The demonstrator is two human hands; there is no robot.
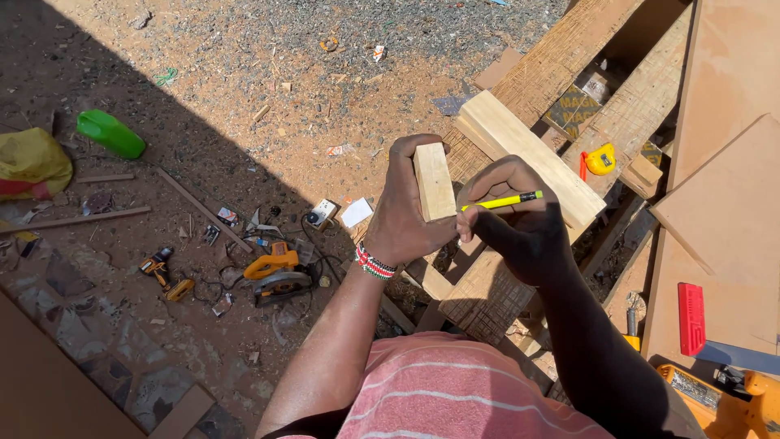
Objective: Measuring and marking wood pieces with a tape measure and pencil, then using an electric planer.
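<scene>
My left hand (404, 213) grips a small pale wooden block (434, 182), held upright in front of me. My right hand (516, 213) holds a yellow pencil (502, 201) with a black tip end pointing right; its other end is against the block's right side. A beaded bracelet (374, 263) circles my left wrist. Both hands hover above rough wooden planks (487, 297).
A long pale timber piece (528, 156) lies on the planks, with a yellow tape measure (600, 159) beside it. An orange circular saw (277, 272) and a drill (157, 265) lie on the dirt. Board sheets (731, 203) and a red tool (691, 319) are at right. A green can (110, 133) sits at left.
</scene>
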